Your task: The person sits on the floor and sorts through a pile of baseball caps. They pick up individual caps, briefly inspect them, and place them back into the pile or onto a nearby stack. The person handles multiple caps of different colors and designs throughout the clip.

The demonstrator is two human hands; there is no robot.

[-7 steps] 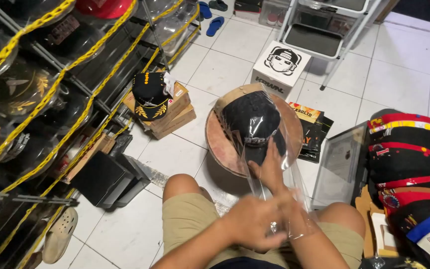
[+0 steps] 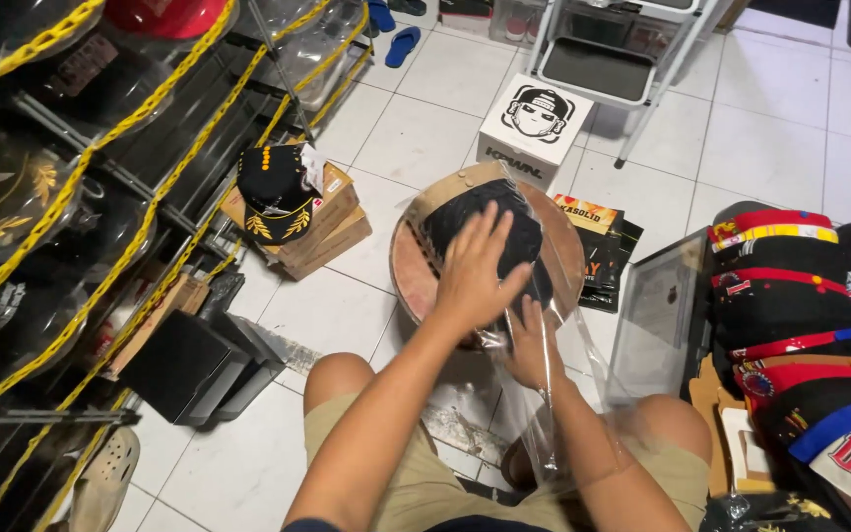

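Observation:
A black cap (image 2: 499, 197) sits on a round wooden stool top (image 2: 408, 266) in front of my knees, partly inside a clear plastic bag (image 2: 544, 433). My left hand (image 2: 475, 276) lies over the cap's crown with fingers spread, gripping it. Just below it, my right hand (image 2: 532, 345) holds the edge of the bag, which trails down over my lap. I sit on the white tiled floor.
A rack of caps in clear covers with a yellow chain (image 2: 51, 197) fills the left. A black and gold cap (image 2: 273, 192) rests on cardboard boxes. A white box (image 2: 534, 128) stands behind the stool, stacked caps (image 2: 800, 296) at right, black boxes (image 2: 199, 365) at left.
My left hand has moved up from my lap onto the black cap. My right hand has risen slightly along the plastic bag.

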